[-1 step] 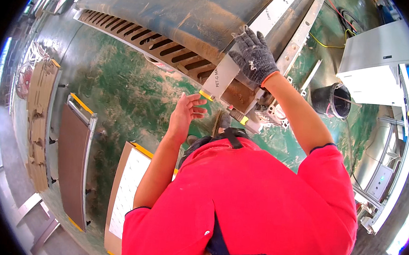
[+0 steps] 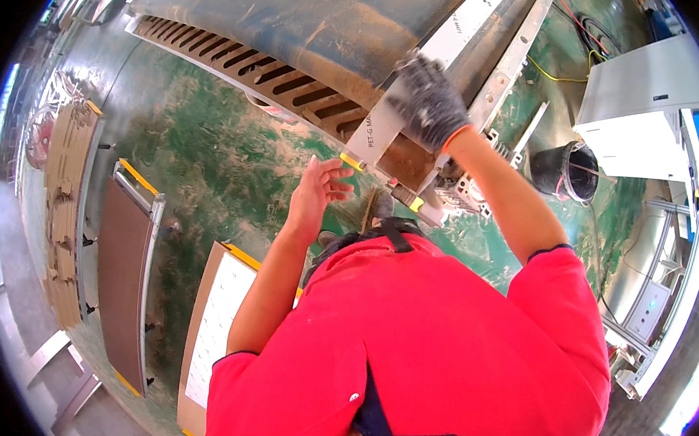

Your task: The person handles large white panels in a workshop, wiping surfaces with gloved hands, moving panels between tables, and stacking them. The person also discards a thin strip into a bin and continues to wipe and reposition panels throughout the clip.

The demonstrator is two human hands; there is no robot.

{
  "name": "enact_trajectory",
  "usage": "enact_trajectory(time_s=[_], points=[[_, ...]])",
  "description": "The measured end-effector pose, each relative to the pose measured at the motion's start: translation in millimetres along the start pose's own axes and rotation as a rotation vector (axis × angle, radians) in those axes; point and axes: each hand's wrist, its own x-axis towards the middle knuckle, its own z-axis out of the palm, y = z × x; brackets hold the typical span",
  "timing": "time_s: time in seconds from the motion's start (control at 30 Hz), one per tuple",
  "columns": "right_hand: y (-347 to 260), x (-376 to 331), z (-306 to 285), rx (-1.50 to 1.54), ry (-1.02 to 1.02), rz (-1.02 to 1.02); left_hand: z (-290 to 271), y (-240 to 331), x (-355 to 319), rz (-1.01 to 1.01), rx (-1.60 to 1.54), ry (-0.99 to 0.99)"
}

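Note:
A long white strip point(image 2: 376, 131) with dark print runs away from me along the edge of a dusty dark-topped machine bed point(image 2: 315, 21). Its near end carries a yellow piece point(image 2: 352, 161). My right hand point(image 2: 432, 102), in a grey knit glove with an orange cuff, rests over the strip with its fingers stretched along it, somewhat blurred. Bare and empty, my left hand point(image 2: 316, 195) hovers just left of the yellow end, its fingers apart and loosely bent. Whether it touches the strip I cannot tell.
A slotted brown rail point(image 2: 254, 74) lines the near side of the bed. Left stand panels on wheels, one brown point(image 2: 124, 271). A black bucket point(image 2: 565, 172) and a white cabinet point(image 2: 653, 101) stand right. Sawdust-like dust covers the green floor point(image 2: 200, 151).
My right hand has shifted slightly left and toward me over the strip, and is now blurred. My left hand has hardly moved.

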Motion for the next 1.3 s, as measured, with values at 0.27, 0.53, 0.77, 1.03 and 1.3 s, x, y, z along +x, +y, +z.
enact_trajectory(time_s=[0.27,0.53,0.77,1.03,1.3], points=[[-65,-30,29,0.163,0.050,-0.276,-18,-5,-9,-0.002,-0.117,0.157],[-67,-26,19,0.097,0.078,-0.147,-32,-5,-14,-0.001,-0.121,0.149],[-2,-11,4,0.038,0.153,-0.073,-38,-7,-10,-0.007,-0.093,0.148],[-2,1,18,-0.063,0.159,-0.057,-5,-11,14,-0.056,0.004,-0.075],[-59,-28,21,-0.183,-0.173,-0.203,2,-8,10,-0.204,-0.215,-0.174]])
